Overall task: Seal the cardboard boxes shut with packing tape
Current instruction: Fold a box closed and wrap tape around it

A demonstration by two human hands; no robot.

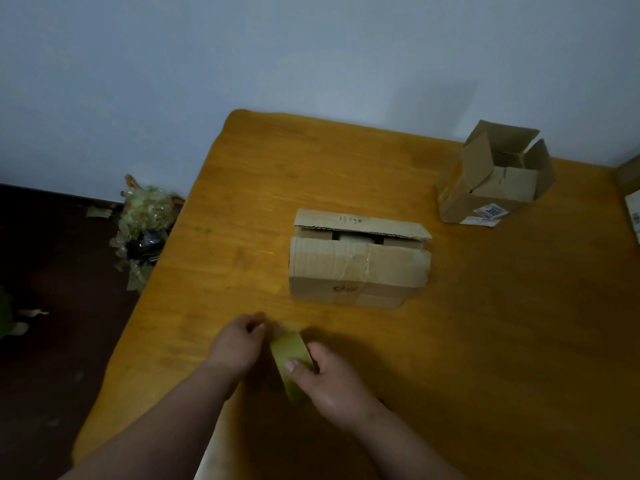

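Wood, yellow-brown, makes up the table (485, 341), which is pushed up against a pale blue-grey wall (311, 46). The floor (52, 271) to the left is dark, and a heap of crumpled old tape (145, 220) lies there beside the table edge. In the middle of the table sits a long cardboard box (358, 261); its top flaps do not meet, and something pale shows through the gap. Farther back on the right stands a smaller box (498, 174) with its flaps up and a white label on its side. Another box edge (628, 178) peeks in at the far right. Close to the near side, well apart from both boxes, the right hand (332, 382) grips a greenish roll of tape (292, 362), thumb on top. The left hand (235, 344) is just beside it, fingers curled; whether they pinch the tape's end is too blurry to tell.
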